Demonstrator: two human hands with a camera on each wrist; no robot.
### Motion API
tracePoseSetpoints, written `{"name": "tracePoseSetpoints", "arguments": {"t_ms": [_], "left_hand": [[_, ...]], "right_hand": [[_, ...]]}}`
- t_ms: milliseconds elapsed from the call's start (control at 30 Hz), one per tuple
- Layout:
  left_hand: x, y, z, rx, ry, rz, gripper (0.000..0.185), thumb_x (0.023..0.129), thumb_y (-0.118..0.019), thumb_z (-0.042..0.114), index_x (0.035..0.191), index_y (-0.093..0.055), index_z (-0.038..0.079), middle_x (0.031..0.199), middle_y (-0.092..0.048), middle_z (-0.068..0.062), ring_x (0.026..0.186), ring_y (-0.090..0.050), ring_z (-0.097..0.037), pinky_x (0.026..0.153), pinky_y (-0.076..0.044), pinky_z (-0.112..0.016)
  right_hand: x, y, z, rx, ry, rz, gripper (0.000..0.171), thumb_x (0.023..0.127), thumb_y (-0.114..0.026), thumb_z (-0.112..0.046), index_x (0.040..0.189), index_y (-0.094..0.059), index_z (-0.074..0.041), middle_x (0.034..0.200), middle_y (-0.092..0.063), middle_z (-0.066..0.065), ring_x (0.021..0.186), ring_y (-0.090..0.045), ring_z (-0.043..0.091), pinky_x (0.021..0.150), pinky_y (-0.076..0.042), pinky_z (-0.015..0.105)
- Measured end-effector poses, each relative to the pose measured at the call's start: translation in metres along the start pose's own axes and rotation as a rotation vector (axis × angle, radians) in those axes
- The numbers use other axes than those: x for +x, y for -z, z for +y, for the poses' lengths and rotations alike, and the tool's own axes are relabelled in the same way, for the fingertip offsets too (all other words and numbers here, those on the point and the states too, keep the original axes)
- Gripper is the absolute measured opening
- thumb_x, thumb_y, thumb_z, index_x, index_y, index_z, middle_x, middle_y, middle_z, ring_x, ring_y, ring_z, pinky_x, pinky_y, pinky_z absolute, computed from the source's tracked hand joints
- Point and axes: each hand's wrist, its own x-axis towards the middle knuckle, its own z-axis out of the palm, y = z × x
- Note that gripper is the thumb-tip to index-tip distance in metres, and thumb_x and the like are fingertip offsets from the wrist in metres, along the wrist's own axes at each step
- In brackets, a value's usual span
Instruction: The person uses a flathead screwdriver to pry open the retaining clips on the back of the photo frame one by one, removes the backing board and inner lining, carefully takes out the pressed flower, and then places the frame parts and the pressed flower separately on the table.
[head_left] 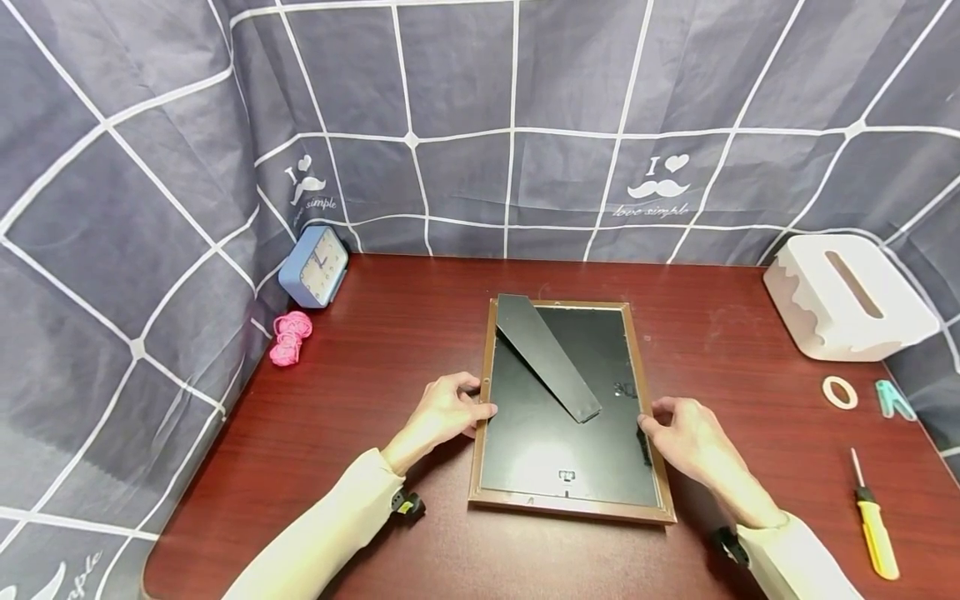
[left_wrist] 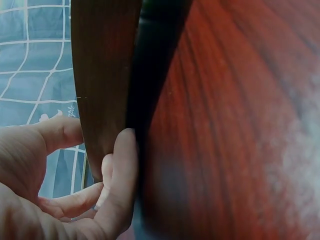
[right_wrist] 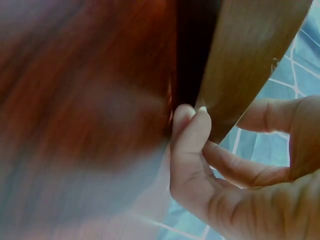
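A picture frame [head_left: 517, 450] with a brown border and a black back lies back side up in the middle of the table. Its black easel stand [head_left: 551, 358] slants across the backing from the upper left. My left hand [head_left: 447, 406] grips the left side, thumb on top and fingers at the lower edge. On the opposite side, my right hand [head_left: 686, 433] holds the border the same way. Both wrist views show fingertips [left_wrist: 125, 150] curled under the frame's side, with a dark gap between the brown side [right_wrist: 240, 60] and the table.
On the left stand a blue clock [head_left: 315, 267] and a pink yarn bundle [head_left: 289, 337]. A white tissue box [head_left: 847, 296] sits at the back right. Nearer are a cream ring [head_left: 827, 390], a teal clip [head_left: 895, 401] and a yellow screwdriver [head_left: 876, 533]. A grey checked curtain [head_left: 465, 175] hangs behind.
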Motion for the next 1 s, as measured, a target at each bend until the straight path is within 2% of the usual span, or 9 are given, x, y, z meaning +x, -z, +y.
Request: {"name": "tracePoseSetpoints", "arguments": {"t_ms": [333,467,567,700,867,1000], "left_hand": [[0.001,-0.002,0.001,0.034,-0.020,-0.003,0.053,0.090,-0.085,0.019,0.134,-0.067,-0.003,0.090,-0.075,-0.011,0.064,-0.079,-0.018,0.063,-0.069,-0.033],[0.002,-0.002,0.002,0.137,-0.053,0.011,0.052,0.091,-0.085,0.022,0.134,-0.069,-0.002,0.084,-0.076,-0.007,0.059,-0.076,-0.014,0.064,-0.067,-0.029],[0.002,-0.003,0.006,0.228,-0.063,0.018,0.053,0.092,-0.083,0.024,0.137,-0.070,-0.001,0.078,-0.075,0.000,0.058,-0.073,-0.010,0.071,-0.064,-0.027],[0.001,-0.003,0.011,0.282,-0.049,0.009,0.061,0.093,-0.083,0.025,0.146,-0.066,-0.001,0.074,-0.071,0.005,0.058,-0.072,-0.007,0.081,-0.060,-0.028],[0.000,-0.002,0.011,0.303,-0.046,-0.008,0.062,0.095,-0.081,0.024,0.149,-0.064,-0.001,0.070,-0.068,0.006,0.056,-0.069,-0.006,0.081,-0.057,-0.025],[-0.001,0.000,0.009,0.254,-0.038,-0.049,0.067,0.094,-0.082,0.020,0.152,-0.059,-0.003,0.080,-0.069,0.003,0.059,-0.070,-0.006,0.070,-0.061,-0.023]], "right_hand": [[0.001,-0.004,0.002,-0.011,0.023,0.011,0.043,0.102,-0.066,-0.023,0.129,-0.070,0.011,0.128,-0.074,0.035,0.118,-0.071,0.052,0.097,-0.059,0.065],[0.004,-0.005,0.006,-0.014,0.023,0.011,0.044,0.102,-0.066,-0.024,0.129,-0.070,0.010,0.129,-0.073,0.034,0.119,-0.071,0.053,0.098,-0.059,0.066],[0.008,-0.010,0.015,-0.018,0.019,0.025,0.045,0.100,-0.068,-0.026,0.130,-0.071,0.008,0.130,-0.074,0.033,0.120,-0.071,0.052,0.097,-0.059,0.064],[0.016,-0.019,0.031,-0.025,0.027,0.055,0.047,0.098,-0.070,-0.030,0.130,-0.073,0.005,0.129,-0.075,0.031,0.119,-0.072,0.050,0.096,-0.060,0.062],[0.018,-0.022,0.034,-0.026,0.020,0.047,0.050,0.100,-0.068,-0.031,0.133,-0.071,0.006,0.133,-0.074,0.031,0.124,-0.070,0.052,0.100,-0.059,0.064],[0.022,-0.025,0.038,-0.018,0.046,0.034,0.048,0.101,-0.067,-0.027,0.133,-0.070,0.009,0.133,-0.072,0.035,0.124,-0.068,0.055,0.101,-0.058,0.068]]}}
